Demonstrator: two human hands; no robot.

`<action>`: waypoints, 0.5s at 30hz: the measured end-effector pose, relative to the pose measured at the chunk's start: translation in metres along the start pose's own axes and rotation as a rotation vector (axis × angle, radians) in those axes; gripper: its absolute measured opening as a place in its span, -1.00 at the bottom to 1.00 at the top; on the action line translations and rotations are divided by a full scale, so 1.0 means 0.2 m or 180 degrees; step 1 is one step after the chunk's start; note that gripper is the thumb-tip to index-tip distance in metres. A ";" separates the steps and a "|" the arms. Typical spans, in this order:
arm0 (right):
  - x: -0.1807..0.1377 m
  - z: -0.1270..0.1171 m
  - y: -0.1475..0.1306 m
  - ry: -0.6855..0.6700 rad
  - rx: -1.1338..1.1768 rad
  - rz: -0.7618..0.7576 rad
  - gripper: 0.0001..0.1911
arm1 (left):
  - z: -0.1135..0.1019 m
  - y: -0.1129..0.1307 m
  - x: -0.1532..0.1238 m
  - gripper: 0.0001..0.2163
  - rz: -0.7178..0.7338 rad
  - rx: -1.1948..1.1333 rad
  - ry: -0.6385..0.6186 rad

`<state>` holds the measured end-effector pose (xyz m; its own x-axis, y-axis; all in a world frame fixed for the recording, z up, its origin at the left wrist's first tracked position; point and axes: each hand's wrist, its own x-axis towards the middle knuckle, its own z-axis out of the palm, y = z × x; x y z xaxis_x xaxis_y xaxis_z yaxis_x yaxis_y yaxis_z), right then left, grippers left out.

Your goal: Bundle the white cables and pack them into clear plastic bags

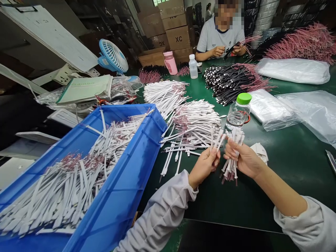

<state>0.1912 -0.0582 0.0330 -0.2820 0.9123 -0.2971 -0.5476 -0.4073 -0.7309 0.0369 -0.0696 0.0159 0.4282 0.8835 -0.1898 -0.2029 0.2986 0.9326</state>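
Head cam: R hand [243,159] fingers closed round small cable bundle [237,135]; L hand [204,164] pinches few loose cables [218,139]. Looks early: table pile [195,120] & blue bin [136,147] full.

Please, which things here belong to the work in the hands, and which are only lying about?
In use: white cable bundle held by left hand and right hand; white cable pile; blue bin of cables.
Lying about: green-capped bottle; pink cup; fan; booklet.
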 end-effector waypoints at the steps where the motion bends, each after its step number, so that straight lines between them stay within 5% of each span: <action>1: 0.00 0.00 0.00 -0.0149 -0.0036 0.0141 -0.76 | 0.00 0.00 0.00 -0.68 -0.0185 -0.0307 -0.0320; 6: -0.02 0.01 -0.01 -0.0126 -0.0424 0.0219 -0.64 | 0.00 0.02 -0.03 -0.69 -0.0614 -0.0929 -0.1269; 15: -0.01 0.02 0.00 0.0267 -0.0564 -0.0423 -0.65 | 0.04 0.02 -0.03 -0.68 -0.0457 -0.0784 -0.0705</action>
<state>0.1878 -0.0599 0.0359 -0.1461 0.9608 -0.2355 -0.4266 -0.2760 -0.8613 0.0405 -0.0758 0.0229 0.6426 0.7348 -0.2171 -0.3215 0.5158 0.7941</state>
